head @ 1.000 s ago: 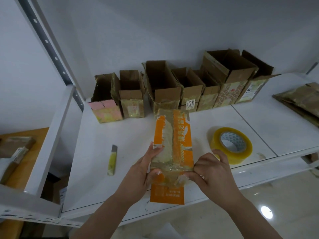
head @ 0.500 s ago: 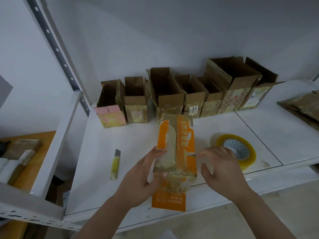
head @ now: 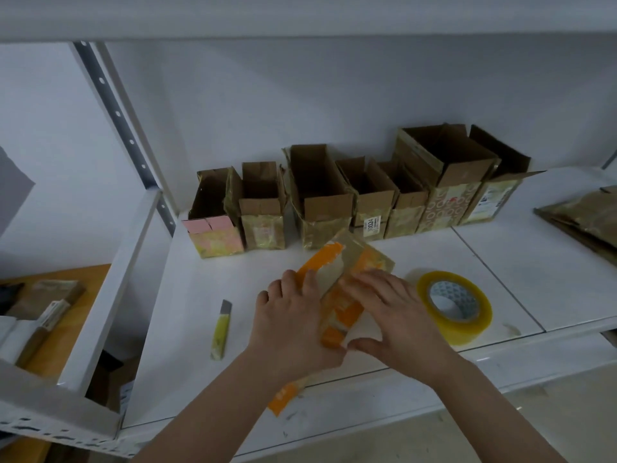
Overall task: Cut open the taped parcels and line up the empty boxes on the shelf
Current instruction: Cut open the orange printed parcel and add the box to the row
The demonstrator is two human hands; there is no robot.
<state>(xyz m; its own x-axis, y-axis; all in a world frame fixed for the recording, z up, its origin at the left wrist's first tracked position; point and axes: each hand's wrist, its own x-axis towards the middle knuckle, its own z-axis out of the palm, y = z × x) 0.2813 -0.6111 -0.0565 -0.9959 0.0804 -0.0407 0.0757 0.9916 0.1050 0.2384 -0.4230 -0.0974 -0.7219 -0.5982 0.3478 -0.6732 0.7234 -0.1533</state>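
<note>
An orange parcel (head: 335, 262) wrapped in clear tape lies tilted on the white shelf (head: 187, 369), its far end pointing right. My left hand (head: 290, 322) grips its left side, fingers over the top edge and thumb at the near end. My right hand (head: 397, 315) rests flat on its top with the fingers straight. An orange flap (head: 283, 396) hangs over the shelf's front edge under my left wrist. Several opened empty boxes (head: 320, 208) stand in a row along the back wall.
A yellow utility knife (head: 221, 325) lies left of my hands. A roll of clear tape (head: 467, 325) sits to the right. Flattened brown packaging (head: 587, 212) lies at the far right. Left of the shelf post, a wooden table (head: 76, 289) holds more parcels.
The parcel has gone from upright in the air down onto the shelf and turned to the right. My right hand has moved on top of it. The camera has moved closer.
</note>
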